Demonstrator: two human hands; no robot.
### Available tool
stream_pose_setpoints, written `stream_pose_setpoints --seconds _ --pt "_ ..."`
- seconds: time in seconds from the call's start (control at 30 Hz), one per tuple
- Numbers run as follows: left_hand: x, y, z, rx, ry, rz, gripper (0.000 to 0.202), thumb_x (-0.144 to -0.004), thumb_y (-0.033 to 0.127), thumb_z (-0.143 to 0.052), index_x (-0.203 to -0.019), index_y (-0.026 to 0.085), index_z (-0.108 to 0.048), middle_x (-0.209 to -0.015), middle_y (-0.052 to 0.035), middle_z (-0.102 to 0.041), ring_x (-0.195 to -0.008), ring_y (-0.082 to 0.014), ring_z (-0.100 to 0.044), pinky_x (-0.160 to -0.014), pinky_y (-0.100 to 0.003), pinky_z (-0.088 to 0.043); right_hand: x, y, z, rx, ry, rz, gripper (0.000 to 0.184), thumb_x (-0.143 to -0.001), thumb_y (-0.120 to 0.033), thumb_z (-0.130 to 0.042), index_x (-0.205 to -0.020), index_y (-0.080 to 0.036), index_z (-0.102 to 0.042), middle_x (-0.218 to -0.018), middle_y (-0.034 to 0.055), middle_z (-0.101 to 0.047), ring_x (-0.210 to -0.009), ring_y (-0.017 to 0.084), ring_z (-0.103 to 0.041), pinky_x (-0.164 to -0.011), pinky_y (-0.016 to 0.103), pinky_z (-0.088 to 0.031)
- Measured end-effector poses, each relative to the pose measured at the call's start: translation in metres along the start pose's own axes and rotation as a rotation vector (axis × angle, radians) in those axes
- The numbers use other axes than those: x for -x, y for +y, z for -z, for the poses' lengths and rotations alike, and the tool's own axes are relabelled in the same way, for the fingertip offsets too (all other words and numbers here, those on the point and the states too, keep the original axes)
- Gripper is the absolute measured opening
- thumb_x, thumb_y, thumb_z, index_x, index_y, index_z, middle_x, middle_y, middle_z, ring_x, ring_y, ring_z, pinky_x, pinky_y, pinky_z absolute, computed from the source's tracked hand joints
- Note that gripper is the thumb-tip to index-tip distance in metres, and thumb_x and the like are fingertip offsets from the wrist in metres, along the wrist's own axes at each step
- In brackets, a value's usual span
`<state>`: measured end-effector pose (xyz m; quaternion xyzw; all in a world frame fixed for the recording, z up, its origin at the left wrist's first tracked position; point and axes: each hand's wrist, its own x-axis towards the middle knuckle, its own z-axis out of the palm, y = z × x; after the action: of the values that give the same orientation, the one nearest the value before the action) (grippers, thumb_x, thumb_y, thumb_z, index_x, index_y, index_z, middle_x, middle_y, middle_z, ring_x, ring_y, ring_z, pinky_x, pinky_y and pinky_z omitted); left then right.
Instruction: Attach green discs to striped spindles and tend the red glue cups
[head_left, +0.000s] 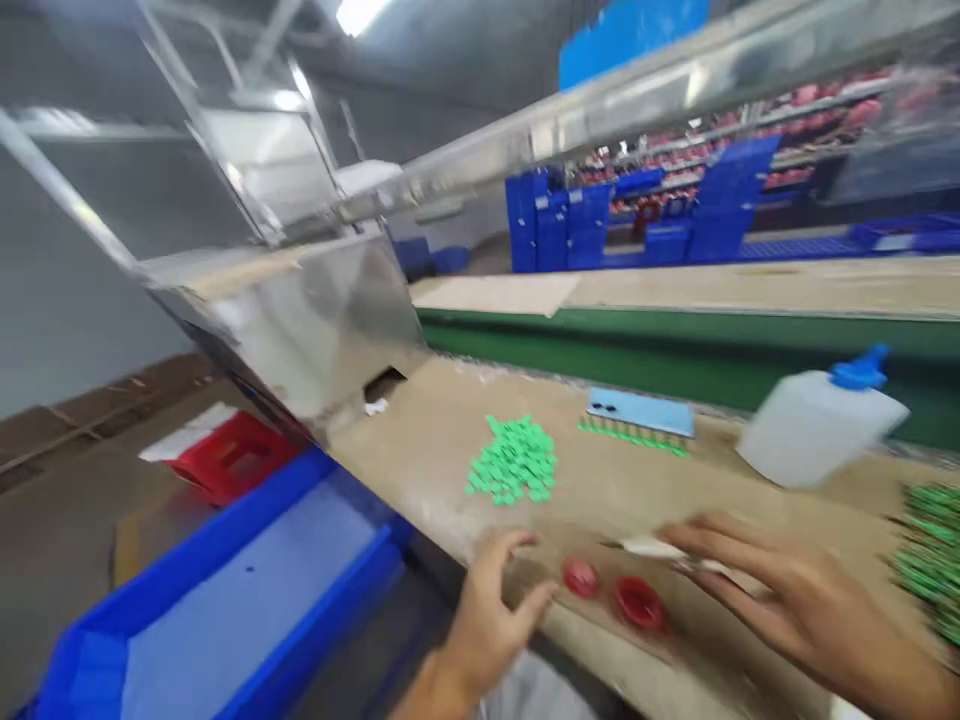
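My left hand (491, 610) hovers at the near edge of the brown worktable (600, 490), its fingers curled and apart, holding nothing. Just right of it lie two small red caps (611, 590) on the table. My right hand (780, 590) lies flat over the table with fingers stretched out, resting on a thin white strip (652, 547). A heap of small green pieces (514, 462) lies farther back on the table. The picture is smeared by motion.
A white plastic bottle with a blue cap (817, 425) stands at the right. A light blue phone (641, 411) lies by a green strip (634, 435). More green parts (934, 555) sit far right. A blue bin (225, 600) and red crate (232, 460) stand left, under a metal chute (300, 310).
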<state>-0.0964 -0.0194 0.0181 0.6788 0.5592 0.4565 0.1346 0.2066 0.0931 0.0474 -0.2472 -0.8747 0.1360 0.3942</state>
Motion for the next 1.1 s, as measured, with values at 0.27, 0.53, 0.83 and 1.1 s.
stream_pose_setpoints --seconds 0.27,0.53,0.83,1.1 --pt "0.003 0.004 -0.039 0.014 -0.138 0.001 0.057 -0.087 0.024 -0.086 -0.137 0.025 -0.058 -0.125 -0.0099 -0.072 -0.117 -0.0296 -0.068 -0.100 -0.048 -0.059 -0.016 -0.008 0.001 -0.041 -0.282 -0.005 0.027 -0.107 -0.022 -0.051 -0.114 -0.023 -0.077 -0.099 0.0087 -0.077 -0.087 0.021 -0.069 -0.077 0.036 -0.053" --pt "0.002 -0.003 -0.052 0.029 -0.128 0.036 0.048 -0.091 0.014 -0.077 -0.134 0.025 -0.058 -0.118 -0.0072 -0.073 -0.113 -0.0270 -0.068 -0.098 -0.045 -0.059 -0.009 -0.011 -0.017 0.026 -0.365 -0.020 0.030 -0.105 -0.018 -0.053 -0.120 -0.026 -0.077 -0.098 0.0085 -0.073 -0.086 0.022 -0.061 -0.073 0.034 -0.050" --pt "0.001 -0.001 -0.054 0.057 -0.075 0.049 0.039 -0.095 0.021 -0.077 -0.130 0.025 -0.061 -0.111 -0.0064 -0.073 -0.107 -0.0251 -0.070 -0.095 -0.042 -0.061 -0.007 -0.010 -0.024 0.063 -0.304 -0.017 0.030 -0.106 -0.018 -0.053 -0.124 -0.027 -0.074 -0.098 0.0070 -0.073 -0.084 0.020 -0.062 -0.074 0.032 -0.051" --pt "0.001 -0.001 -0.053 0.079 -0.068 0.079 0.045 -0.090 0.014 -0.080 -0.129 0.026 -0.060 -0.111 -0.0038 -0.073 -0.107 -0.0222 -0.070 -0.096 -0.037 -0.060 -0.006 -0.013 -0.026 0.122 -0.299 0.048 0.025 -0.109 -0.024 -0.050 -0.122 -0.023 -0.071 -0.102 0.0088 -0.072 -0.082 0.021 -0.058 -0.073 0.033 -0.048"
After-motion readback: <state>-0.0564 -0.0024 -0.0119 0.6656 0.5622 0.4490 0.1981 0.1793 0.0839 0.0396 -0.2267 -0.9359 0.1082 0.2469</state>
